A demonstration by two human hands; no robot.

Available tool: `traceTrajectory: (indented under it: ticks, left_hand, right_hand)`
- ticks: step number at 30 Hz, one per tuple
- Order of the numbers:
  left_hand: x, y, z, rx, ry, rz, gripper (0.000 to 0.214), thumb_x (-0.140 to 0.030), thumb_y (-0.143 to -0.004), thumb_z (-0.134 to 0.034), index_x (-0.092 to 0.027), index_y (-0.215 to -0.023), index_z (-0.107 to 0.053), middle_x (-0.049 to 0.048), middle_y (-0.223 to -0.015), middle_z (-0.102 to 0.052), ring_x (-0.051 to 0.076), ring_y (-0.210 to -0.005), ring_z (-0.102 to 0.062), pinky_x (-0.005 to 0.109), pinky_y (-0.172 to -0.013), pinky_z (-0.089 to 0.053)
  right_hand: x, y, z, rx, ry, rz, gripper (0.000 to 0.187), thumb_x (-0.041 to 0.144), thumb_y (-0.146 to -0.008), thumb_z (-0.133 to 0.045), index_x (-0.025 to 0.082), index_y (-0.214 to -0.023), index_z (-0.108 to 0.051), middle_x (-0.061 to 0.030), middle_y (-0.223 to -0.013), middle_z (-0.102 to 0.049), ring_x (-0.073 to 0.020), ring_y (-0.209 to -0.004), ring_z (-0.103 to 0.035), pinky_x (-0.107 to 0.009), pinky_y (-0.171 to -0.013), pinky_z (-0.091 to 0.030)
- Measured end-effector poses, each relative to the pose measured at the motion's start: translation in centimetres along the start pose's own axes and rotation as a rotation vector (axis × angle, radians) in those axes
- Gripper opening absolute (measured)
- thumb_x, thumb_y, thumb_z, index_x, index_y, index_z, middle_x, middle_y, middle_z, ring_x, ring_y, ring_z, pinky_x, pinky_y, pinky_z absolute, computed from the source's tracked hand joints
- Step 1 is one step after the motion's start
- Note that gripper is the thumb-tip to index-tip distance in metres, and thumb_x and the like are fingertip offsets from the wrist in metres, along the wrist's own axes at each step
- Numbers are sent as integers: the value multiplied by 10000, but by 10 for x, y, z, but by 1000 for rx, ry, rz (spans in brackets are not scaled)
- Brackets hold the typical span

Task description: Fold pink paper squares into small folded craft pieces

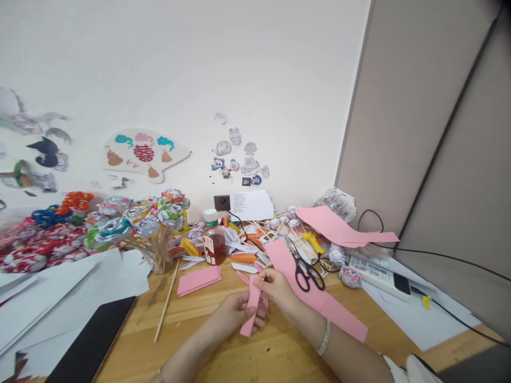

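Observation:
A narrow folded strip of pink paper (248,325) is held upright at a slant between my two hands, over the wooden table. My left hand (235,314) grips its lower middle, thumb in front and fingers behind. At the strip's top end, my right hand (275,287) pinches the paper between thumb and fingers. More pink paper shows behind the left fingers, partly hidden. Black-handled scissors (306,274) lie just beyond my right hand on a long pink paper sheet (343,314). Left of my hands rests a small stack of pink paper pieces (198,280).
A wooden stick (166,300) and a black flat panel (93,343) lie to the left, beside white sheets (43,298). A bottle of reddish liquid (214,244) stands behind, among paper scraps and paper flowers (115,229). At right are a power strip (379,276) and cables.

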State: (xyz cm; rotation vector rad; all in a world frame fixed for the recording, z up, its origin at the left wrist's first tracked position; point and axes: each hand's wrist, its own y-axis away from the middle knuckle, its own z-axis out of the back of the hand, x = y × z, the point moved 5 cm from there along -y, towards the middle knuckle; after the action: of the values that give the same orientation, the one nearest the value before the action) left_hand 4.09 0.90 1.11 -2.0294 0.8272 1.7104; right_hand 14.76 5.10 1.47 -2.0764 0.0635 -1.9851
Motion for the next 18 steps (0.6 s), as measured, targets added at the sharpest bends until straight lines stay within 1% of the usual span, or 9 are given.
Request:
traceTrajectory:
  ticks: [4,7,12,18]
  left_hand:
    - [0,-1,1,4,-11,6,305,-321,-690,-635,-104,-903,-614,129,-872,-647,173,-712,-616,337,-735,-465]
    - [1,-1,2,3,-26,4,293,-307,-710,-615,-108,-923,-608,130,-880,-650,173,-720,-619,337,-741,-465]
    - [0,0,1,13,-37,-22,293,-323,-725,-597,-103,-919,-595,138,-891,-655,180,-729,-623,332,-731,-466]
    - [1,-1,3,-10,-49,-12,292,-321,-713,-609,-100,-903,-596,137,-880,-657,181,-719,-624,335,-729,-468]
  right_hand:
    - [1,0,0,-23,-44,-15,257,368,-585,-673,146,-602,-544,14,-589,-518,-123,-578,-485,-251,-566,-374]
    - [2,1,0,-21,-51,-22,234,344,-597,-668,144,-598,-546,16,-586,-512,-118,-567,-477,-250,-559,-370]
    - [3,0,0,-7,-43,0,232,341,-605,-667,142,-598,-548,11,-592,-521,-121,-574,-483,-257,-577,-375]
    - [4,1,0,-1,-44,-4,225,345,-616,-656,142,-617,-559,5,-611,-524,-127,-595,-486,-259,-584,-371]
